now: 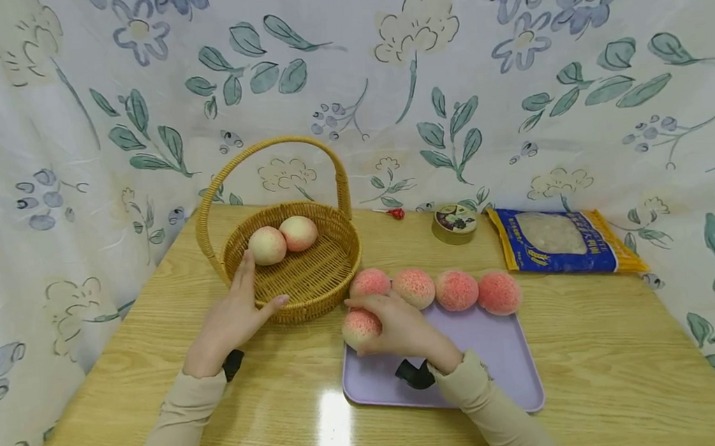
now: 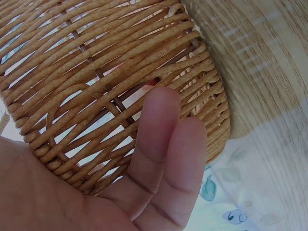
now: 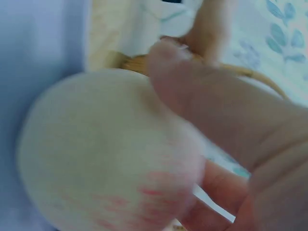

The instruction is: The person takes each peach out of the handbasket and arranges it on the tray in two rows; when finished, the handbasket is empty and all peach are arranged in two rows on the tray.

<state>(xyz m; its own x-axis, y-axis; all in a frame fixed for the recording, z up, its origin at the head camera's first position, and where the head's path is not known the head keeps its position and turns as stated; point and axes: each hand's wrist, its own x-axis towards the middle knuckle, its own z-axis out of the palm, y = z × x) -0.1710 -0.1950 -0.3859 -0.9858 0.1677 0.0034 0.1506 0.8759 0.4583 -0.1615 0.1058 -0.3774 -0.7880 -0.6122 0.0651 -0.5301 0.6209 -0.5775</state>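
A wicker basket (image 1: 302, 280) with a tall handle stands at the left of the table, and two pale peaches (image 1: 267, 245) lie in it. My left hand (image 1: 229, 324) rests against its near left side, thumb spread toward the front rim. In the left wrist view, two fairly straight fingers (image 2: 159, 127) lie along the woven wall. Over the lilac tray (image 1: 493, 342), at its left side, my right hand (image 1: 400, 328) grips a pale pink peach (image 3: 106, 154) between thumb and fingers. Behind that hand, several pink peaches (image 1: 457, 290) line the tray's back edge.
A round tin (image 1: 454, 224) and a small red wrapped item (image 1: 397, 213) sit at the back of the table. To the right lies a blue and yellow packet (image 1: 560, 240). A floral cloth (image 1: 361, 111) hangs behind the table.
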